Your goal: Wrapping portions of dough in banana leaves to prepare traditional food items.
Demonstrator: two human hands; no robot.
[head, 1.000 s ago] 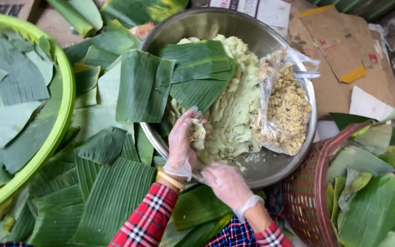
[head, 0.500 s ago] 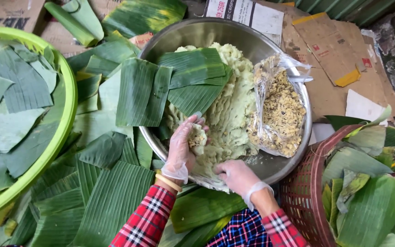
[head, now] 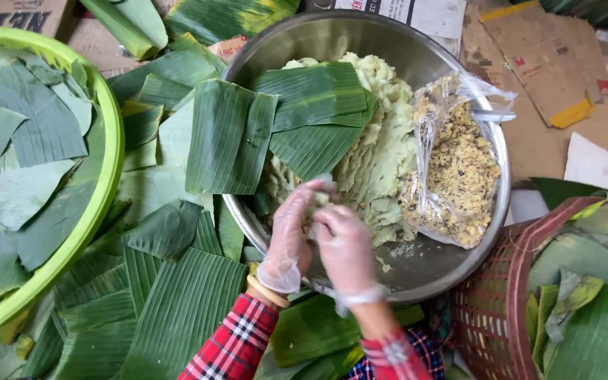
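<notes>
Nearest the camera, red plaid sleeves came up from the bottom edge, w/ a yellow bangle (head: 267, 291) on the left wrist. Both hands wore thin clear gloves. Left hand (head: 291, 232) and right hand (head: 345, 250) met over the near rim of the steel bowl (head: 452, 271), fingers (head: 302, 197) curled narrow around a small lump of pale dough (head: 316, 208) pressed btwn them. Lump was mostly hidden by the hands, so its long axis and facing couldn't be told.

Under and left of the arms, cut banana leaf pieces (head: 177, 309) lay overlapped on the floor, ribs running mostly away from the person. Right of the arms stood a red woven basket (head: 487, 302) holding more leaves.

Inside the bowl, just past the hands, sat the big mass of pale green dough (head: 381, 155). Right of it, touching, lay an open clear plastic bag of yellow crumbly filling (head: 452, 176), long axis near-to-far, mouth at the far end. Folded leaf squares (head: 230, 137) lay across the bowl's left rim and on top of the dough, covering part of it.

Far left, a green plastic basket (head: 107, 176) held paler leaf pieces. Beyond the bowl, flattened cardboard (head: 557, 77) covered the floor at upper right.
</notes>
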